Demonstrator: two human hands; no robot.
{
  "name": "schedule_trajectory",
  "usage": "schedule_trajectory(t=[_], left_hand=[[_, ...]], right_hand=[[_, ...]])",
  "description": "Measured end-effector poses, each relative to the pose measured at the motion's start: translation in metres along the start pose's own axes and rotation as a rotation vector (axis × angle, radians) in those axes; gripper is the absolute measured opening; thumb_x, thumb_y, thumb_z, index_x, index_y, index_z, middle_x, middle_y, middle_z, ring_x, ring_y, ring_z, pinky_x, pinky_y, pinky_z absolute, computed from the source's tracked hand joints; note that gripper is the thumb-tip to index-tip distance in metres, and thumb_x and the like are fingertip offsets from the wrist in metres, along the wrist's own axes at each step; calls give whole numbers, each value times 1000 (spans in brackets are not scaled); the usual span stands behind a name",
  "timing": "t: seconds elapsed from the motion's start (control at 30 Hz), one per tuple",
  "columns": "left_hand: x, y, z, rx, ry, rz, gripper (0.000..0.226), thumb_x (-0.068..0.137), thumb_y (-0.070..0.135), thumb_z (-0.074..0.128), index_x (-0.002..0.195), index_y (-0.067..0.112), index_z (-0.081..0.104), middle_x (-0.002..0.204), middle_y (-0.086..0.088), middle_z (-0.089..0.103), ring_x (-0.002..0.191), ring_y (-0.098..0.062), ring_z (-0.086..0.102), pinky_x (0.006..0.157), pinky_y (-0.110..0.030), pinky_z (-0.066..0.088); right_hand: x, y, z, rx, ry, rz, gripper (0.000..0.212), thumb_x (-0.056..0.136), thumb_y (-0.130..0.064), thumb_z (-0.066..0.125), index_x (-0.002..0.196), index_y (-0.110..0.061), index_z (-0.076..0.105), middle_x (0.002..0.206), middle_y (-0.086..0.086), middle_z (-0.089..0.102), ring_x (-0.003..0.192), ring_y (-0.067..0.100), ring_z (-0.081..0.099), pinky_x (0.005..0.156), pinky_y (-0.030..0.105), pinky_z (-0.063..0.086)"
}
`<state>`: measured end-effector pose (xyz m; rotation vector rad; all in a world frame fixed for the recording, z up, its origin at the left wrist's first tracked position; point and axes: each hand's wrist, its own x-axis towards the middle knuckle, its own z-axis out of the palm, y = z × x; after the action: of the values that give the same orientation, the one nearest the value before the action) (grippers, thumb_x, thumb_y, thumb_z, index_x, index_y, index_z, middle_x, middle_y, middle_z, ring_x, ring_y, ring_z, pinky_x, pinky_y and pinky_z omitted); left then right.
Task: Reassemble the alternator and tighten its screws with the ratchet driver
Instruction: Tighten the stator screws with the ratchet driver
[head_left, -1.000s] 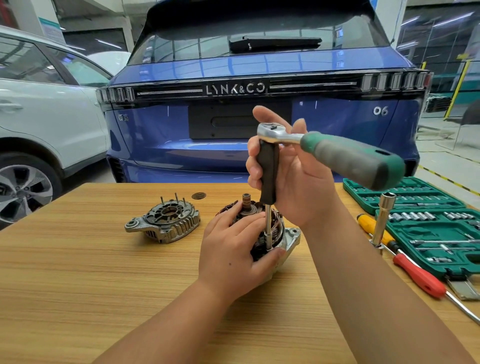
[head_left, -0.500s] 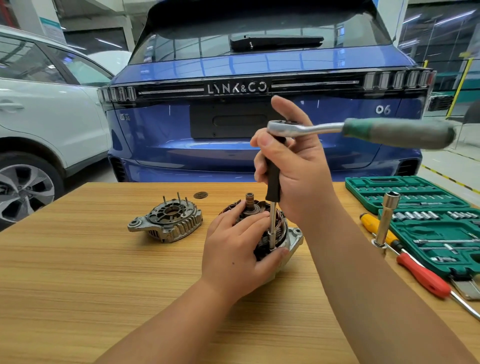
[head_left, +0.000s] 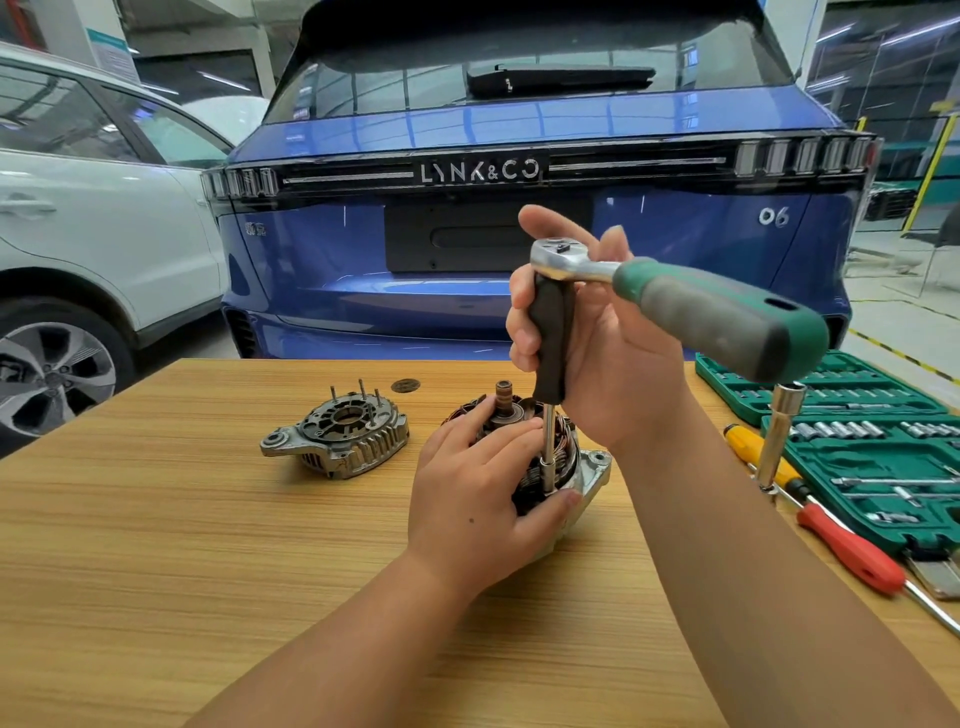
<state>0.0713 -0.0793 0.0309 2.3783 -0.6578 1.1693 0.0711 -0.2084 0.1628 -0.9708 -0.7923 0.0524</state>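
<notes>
Both hands work on the motor part (head_left: 566, 470) in the middle of the wooden table (head_left: 182, 545). Nearest, the left hand (head_left: 480, 499) lies over it, fingers curved round its top and thumb pressed on its side, holding it in place. Above it, the right hand (head_left: 597, 353) grips the black handle of a driver bar (head_left: 549, 338) that stands straight up, its thin metal tip going down into the motor part. On top of the bar sits the ratchet (head_left: 675, 306), and its green and grey handle sticks out to the right with no hand on it.

Left of the motor part, apart from it, lies a grey metal cover (head_left: 337, 436) with pins pointing up. At the right lie a red screwdriver (head_left: 852, 551), a yellow screwdriver (head_left: 748, 447) and an open green tool case (head_left: 883, 467) full of sockets. A silver socket (head_left: 779, 431) stands up beside the case.

Behind the table are a blue car (head_left: 519, 234) and a white car (head_left: 104, 234).
</notes>
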Motion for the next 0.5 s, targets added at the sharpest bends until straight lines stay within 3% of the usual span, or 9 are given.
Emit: schedule_trajectory(t=[0.07,0.17,0.3,0.37,0.43,0.5], left_hand=[[0,0,-1,-6,4,4,51,82,61,61,119,28,73,123,14,70,136,-29,52,106,-46,41],[0,1,-1,-2,-2,-4,51,82,61,60,117,28,74,123,13,71,135,-30,52,106,-46,40],[0,2,-2,13,-40,-24,52,84,63,57,120,28,73,124,11,70,137,-30,50,107,-50,40],[0,2,-2,5,-28,-18,52,83,63,58,119,28,73,124,11,71,137,-30,50,106,-50,40],[0,1,-2,-4,-18,-14,52,83,62,58,118,28,74,123,11,71,137,-30,51,106,-49,41],[0,0,-1,-2,-14,-13,52,83,62,58,118,27,74,124,12,71,137,-29,50,106,-49,41]], right_hand=[[1,1,-1,36,19,28,75,68,-53,84,127,-19,54,81,5,59,60,15,52,55,27,41],[0,1,-1,-51,150,15,40,91,-33,64,127,-17,56,81,4,58,62,17,52,57,27,45],[1,1,0,-336,387,-86,8,90,-27,71,87,-20,69,59,-4,50,48,12,42,49,27,38],[1,-1,-4,-300,394,-18,16,91,-26,70,75,-23,69,59,-3,52,48,12,44,51,29,38],[0,-5,-7,-112,246,60,10,92,-23,66,101,-19,67,68,-2,56,54,12,48,56,28,40],[-1,-2,-8,-12,127,46,32,93,-14,61,124,-21,58,77,-1,57,60,12,52,58,26,42]])
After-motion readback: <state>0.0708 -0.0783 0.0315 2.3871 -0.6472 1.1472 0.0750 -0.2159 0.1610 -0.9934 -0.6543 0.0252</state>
